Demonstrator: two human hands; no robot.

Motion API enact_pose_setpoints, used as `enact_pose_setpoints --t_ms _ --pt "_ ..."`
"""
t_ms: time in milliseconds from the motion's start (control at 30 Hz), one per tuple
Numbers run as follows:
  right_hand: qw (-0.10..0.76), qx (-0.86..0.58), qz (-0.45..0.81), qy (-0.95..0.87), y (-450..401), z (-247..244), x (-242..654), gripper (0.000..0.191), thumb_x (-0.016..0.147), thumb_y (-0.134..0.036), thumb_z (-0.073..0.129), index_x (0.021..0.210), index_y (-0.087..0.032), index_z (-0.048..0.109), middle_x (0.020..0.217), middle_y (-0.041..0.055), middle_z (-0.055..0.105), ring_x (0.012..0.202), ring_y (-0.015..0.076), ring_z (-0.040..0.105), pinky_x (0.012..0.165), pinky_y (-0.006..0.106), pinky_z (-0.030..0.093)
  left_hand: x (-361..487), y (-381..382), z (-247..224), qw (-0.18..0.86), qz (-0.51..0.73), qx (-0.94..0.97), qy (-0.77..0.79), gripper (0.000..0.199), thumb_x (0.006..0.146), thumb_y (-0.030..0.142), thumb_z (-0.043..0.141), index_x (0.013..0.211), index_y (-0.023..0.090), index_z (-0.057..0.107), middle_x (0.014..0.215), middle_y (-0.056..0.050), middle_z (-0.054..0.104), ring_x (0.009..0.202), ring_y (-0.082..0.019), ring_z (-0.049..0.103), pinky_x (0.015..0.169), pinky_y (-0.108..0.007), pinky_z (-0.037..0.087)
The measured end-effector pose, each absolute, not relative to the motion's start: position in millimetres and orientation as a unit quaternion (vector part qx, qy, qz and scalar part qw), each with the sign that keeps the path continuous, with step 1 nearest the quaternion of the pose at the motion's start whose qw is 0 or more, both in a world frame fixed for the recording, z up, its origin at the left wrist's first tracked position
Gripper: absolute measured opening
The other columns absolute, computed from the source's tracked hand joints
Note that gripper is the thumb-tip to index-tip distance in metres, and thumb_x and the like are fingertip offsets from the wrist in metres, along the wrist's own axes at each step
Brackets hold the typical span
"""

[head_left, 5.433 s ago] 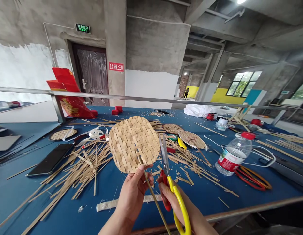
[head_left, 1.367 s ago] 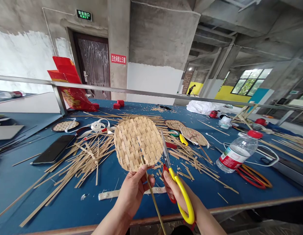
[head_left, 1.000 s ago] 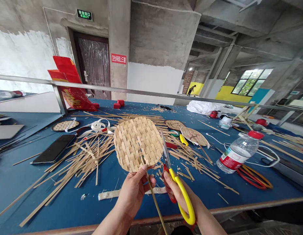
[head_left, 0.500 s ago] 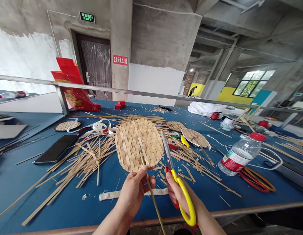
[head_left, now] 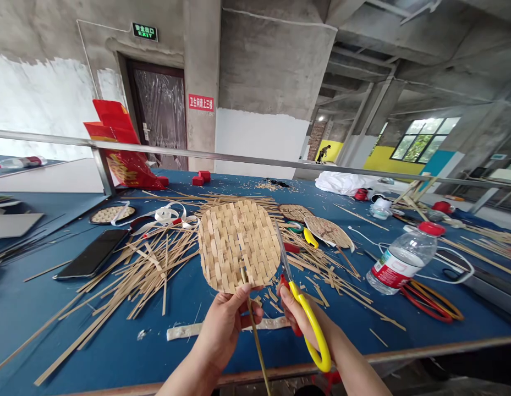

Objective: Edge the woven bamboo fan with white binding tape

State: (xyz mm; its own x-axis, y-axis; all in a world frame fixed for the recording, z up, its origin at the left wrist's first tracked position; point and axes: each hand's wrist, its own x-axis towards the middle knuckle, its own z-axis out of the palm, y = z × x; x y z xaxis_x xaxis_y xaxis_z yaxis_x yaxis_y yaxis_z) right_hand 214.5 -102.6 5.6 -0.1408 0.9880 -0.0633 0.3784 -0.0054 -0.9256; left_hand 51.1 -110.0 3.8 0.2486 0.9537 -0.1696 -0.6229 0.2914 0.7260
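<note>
A rounded fan of woven pale strips is held upright above the table by my left hand, whose thumb and fingers pinch its lower edge and the thin stick that runs down from it. Closed around scissors with one yellow and one red handle is my right hand. The blades point up and lie close to the right edge of the fan, and look closed or nearly so. A pale flat band lies on the table behind my left hand.
Loose strips spread over the blue table. A phone and white ribbon lie left; a water bottle, a fan-shaped piece and orange-red loops lie right. A metal rail crosses behind. One person stands far off.
The woven fan has shifted slightly to the right and turned a little in my left hand. My right hand still holds the scissors, almost in the same place.
</note>
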Motion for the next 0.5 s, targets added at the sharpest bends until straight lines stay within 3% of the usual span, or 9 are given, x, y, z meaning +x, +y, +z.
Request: enact_pose_setpoints --t_ms 167,500 --pt "0.292 -0.564 0.413 -0.653 -101 14 221 0.037 0.076 -0.056 0.038 0.068 -0.020 0.048 0.051 -0.0037 0.040 0.044 0.0111 0.036 0.044 0.025 0.034 50 -110 4 0.735 0.530 0.283 0.315 0.030 0.070 0.033 0.060 0.085 0.007 0.063 0.051 -0.004 0.056 0.049 -0.010 0.050 0.050 -0.021 0.041" --pt "0.326 -0.593 0.358 -0.644 -111 26 210 0.041 0.076 -0.057 0.034 0.059 -0.021 0.042 0.049 -0.0026 0.041 0.047 0.0127 0.040 0.046 0.025 0.033 50 -111 5 0.735 0.525 0.286 0.319 0.031 0.070 0.034 0.060 0.085 0.008 0.065 0.051 -0.003 0.056 0.049 -0.009 0.050 0.050 -0.021 0.041"
